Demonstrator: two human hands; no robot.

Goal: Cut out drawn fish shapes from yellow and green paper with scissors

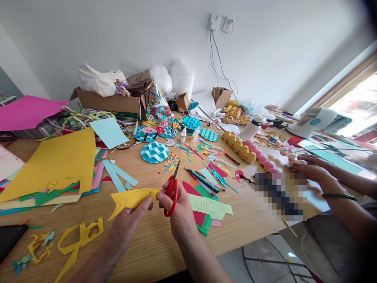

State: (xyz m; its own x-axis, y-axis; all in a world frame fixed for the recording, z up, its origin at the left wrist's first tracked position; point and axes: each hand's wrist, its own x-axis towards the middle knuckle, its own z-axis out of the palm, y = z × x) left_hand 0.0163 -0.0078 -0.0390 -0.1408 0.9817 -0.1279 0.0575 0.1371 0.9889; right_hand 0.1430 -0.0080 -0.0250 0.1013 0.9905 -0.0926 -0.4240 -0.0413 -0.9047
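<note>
Left hand (134, 220) and right hand (182, 210) are held close together above the table (235, 228). By the left, a yellow piece (129, 199) is pinched between thumb and fingers; its right end is met by the right fingertips. By the right, red scissors (175, 192) are gripped, their blades pointed away. On the yellow piece a fish-like outline with a forked tail is drawn in dark line.

To the right, a pale green strip (210, 207), marked with a similar drawing, is laid over red and green paper. Above it, pencils (203, 182) are bunched; any print on their barrels is too small to be read. Labels are borne by two small bottles, one white (183, 136) and one yellowish (194, 136), but the lettering cannot be made out. Between bottles and hands, a blue disc (154, 152) is seen, with confetti (171, 162) scattered just beside it.

On the left, a large yellow sheet (69, 157) is spread over stacked paper, and yellow offcuts (79, 236) are strewn nearer the front edge. At far right, another person's hands (310, 167) are held over the table near a pink strip (262, 158); what lies below them is blurred. A dark bracelet (338, 195) is worn there.
</note>
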